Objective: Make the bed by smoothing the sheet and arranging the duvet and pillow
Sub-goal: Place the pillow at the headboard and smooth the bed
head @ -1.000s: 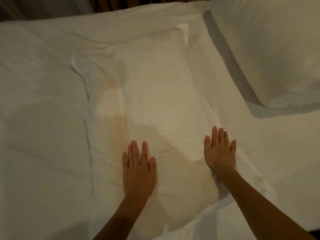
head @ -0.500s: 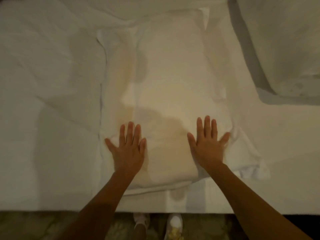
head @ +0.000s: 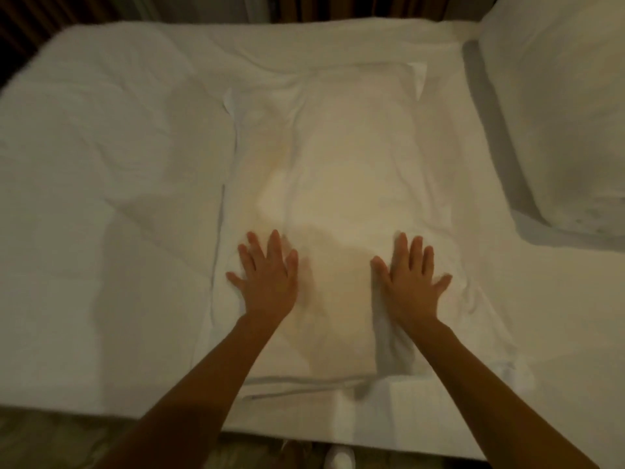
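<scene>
Two hands lie flat with spread fingers on the near end of the flat pillow (head: 345, 157), left hand (head: 267, 286) by its left edge, right hand (head: 411, 287) toward its right; neither grasps anything. The pillow lies across the sheet (head: 111, 198), its near end close to the bed edge (head: 84, 399). I think a pull toward the person may slide it off, and the loose case (head: 480, 316) may bunch into folds. No brand, label or writing is readable.
</scene>
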### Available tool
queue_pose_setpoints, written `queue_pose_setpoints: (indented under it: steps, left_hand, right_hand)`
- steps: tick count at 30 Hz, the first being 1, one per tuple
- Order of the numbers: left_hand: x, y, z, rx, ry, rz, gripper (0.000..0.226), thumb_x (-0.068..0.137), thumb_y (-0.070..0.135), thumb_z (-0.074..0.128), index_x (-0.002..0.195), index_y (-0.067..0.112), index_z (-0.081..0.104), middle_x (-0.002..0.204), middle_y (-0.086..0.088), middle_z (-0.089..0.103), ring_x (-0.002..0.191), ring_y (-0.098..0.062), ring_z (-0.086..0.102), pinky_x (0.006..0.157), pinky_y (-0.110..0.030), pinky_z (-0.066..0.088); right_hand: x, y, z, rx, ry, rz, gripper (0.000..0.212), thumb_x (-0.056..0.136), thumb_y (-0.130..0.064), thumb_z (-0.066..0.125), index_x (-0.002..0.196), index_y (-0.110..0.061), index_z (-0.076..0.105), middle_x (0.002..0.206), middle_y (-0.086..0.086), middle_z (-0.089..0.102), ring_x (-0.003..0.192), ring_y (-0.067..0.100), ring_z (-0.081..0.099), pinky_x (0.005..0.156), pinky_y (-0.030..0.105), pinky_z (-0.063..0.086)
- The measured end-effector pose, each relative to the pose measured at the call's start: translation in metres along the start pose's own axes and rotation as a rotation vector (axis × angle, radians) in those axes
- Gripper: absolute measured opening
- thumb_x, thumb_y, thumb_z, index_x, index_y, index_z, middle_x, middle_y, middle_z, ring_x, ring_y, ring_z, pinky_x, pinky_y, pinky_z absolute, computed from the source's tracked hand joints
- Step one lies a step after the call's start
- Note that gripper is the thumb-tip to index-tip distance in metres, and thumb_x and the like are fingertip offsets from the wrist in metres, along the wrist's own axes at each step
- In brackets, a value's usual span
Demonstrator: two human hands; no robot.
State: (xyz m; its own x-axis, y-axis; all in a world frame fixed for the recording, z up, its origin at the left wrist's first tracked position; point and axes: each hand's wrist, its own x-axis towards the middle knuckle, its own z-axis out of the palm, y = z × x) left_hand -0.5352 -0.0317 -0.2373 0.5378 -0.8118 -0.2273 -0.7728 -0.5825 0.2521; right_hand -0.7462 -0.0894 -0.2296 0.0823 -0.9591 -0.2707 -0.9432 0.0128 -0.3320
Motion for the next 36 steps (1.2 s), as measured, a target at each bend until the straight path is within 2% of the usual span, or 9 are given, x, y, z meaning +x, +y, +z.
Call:
queue_pose_setpoints:
  steps: [5, 10, 15, 19, 23, 26, 30, 33, 36]
  left_hand:
    - [0.06, 0.027, -0.026, -0.06, 0.017, -0.097, 0.071, 0.096, 0.063, 0.019, 0.155, 0.029, 0.003, 0.162, -0.015, -0.001, 0.149, -0.034, 0.004, 0.112, -0.066, 0.014]
    - [0.136, 0.036, -0.036, -0.102, 0.024, -0.23, 0.084, 0.089, 0.072, 0.021, 0.155, 0.021, 0.007, 0.157, -0.026, 0.012, 0.144, -0.039, 0.016, 0.112, -0.06, 0.019]
    - [0.2, 0.028, -0.035, -0.284, 0.018, -0.464, 0.119, 0.061, 0.092, 0.009, 0.154, 0.018, 0.009, 0.144, -0.031, 0.035, 0.131, -0.043, 0.038, 0.11, -0.054, 0.027]
    - [0.207, 0.038, -0.034, -0.328, -0.163, -0.427, 0.112, 0.075, 0.086, 0.035, 0.153, 0.011, 0.008, 0.145, -0.026, 0.04, 0.129, -0.043, 0.044, 0.107, -0.05, 0.033]
    - [0.205, 0.049, -0.04, -0.185, -0.151, -0.379, 0.092, 0.082, 0.078, 0.039, 0.14, 0.007, 0.038, 0.136, -0.02, 0.052, 0.122, -0.037, 0.052, 0.102, -0.044, 0.039]
    - [0.197, 0.059, -0.054, -0.233, -0.149, -0.307, 0.065, 0.095, 0.061, 0.032, 0.133, 0.01, 0.048, 0.133, -0.02, 0.055, 0.121, -0.037, 0.053, 0.101, -0.041, 0.039]
    - [0.179, 0.075, -0.085, -0.334, -0.066, -0.27, 0.059, 0.1, 0.054, 0.025, 0.122, 0.012, 0.059, 0.125, -0.022, 0.06, 0.114, -0.038, 0.057, 0.097, -0.042, 0.041]
    - [0.166, 0.094, -0.115, -0.362, -0.034, -0.242, 0.049, 0.1, 0.048, 0.036, 0.11, 0.009, 0.064, 0.116, -0.022, 0.064, 0.106, -0.038, 0.06, 0.094, -0.041, 0.046]
    - [0.149, 0.121, -0.147, -0.439, -0.024, -0.21, 0.05, 0.097, 0.048, 0.045, 0.11, 0.005, 0.067, 0.114, -0.023, 0.064, 0.105, -0.038, 0.061, 0.089, -0.039, 0.045]
  right_hand:
    - [0.052, -0.031, -0.021, 0.05, 0.024, 0.058, 0.087, 0.089, -0.073, 0.022, 0.153, -0.024, -0.009, 0.162, 0.01, -0.008, 0.149, 0.028, -0.007, 0.112, 0.067, 0.002]
    - [0.126, -0.044, -0.038, 0.121, 0.074, 0.258, 0.106, 0.079, -0.08, 0.04, 0.154, -0.019, -0.006, 0.161, 0.013, 0.0, 0.149, 0.028, 0.001, 0.116, 0.06, 0.006]
    - [0.182, -0.049, -0.047, 0.373, 0.019, 0.428, 0.12, 0.068, -0.08, 0.059, 0.153, -0.017, 0.003, 0.155, 0.018, 0.02, 0.142, 0.038, 0.022, 0.114, 0.06, 0.015]
    - [0.2, -0.057, -0.043, 0.391, -0.084, 0.542, 0.112, 0.067, -0.075, 0.066, 0.146, -0.01, 0.019, 0.139, 0.017, 0.046, 0.129, 0.035, 0.044, 0.11, 0.049, 0.03]
    - [0.197, -0.069, -0.047, 0.481, -0.052, 0.523, 0.088, 0.07, -0.063, 0.073, 0.129, -0.007, 0.04, 0.126, 0.012, 0.057, 0.116, 0.031, 0.056, 0.097, 0.037, 0.043]
    - [0.193, -0.081, -0.057, 0.451, -0.038, 0.503, 0.078, 0.069, -0.06, 0.076, 0.125, -0.013, 0.048, 0.118, 0.007, 0.061, 0.107, 0.027, 0.06, 0.09, 0.033, 0.046]
    - [0.183, -0.095, -0.092, 0.368, 0.003, 0.438, 0.052, 0.078, -0.051, 0.07, 0.114, -0.018, 0.053, 0.104, 0.002, 0.062, 0.094, 0.022, 0.061, 0.081, 0.027, 0.047]
    - [0.166, -0.099, -0.126, 0.295, 0.09, 0.409, 0.05, 0.08, -0.052, 0.069, 0.115, -0.018, 0.055, 0.112, 0.003, 0.064, 0.105, 0.024, 0.063, 0.085, 0.029, 0.045]
    - [0.156, -0.094, -0.173, 0.276, 0.173, 0.371, 0.04, 0.082, -0.047, 0.068, 0.109, -0.018, 0.058, 0.108, 0.003, 0.066, 0.102, 0.025, 0.065, 0.085, 0.032, 0.047]
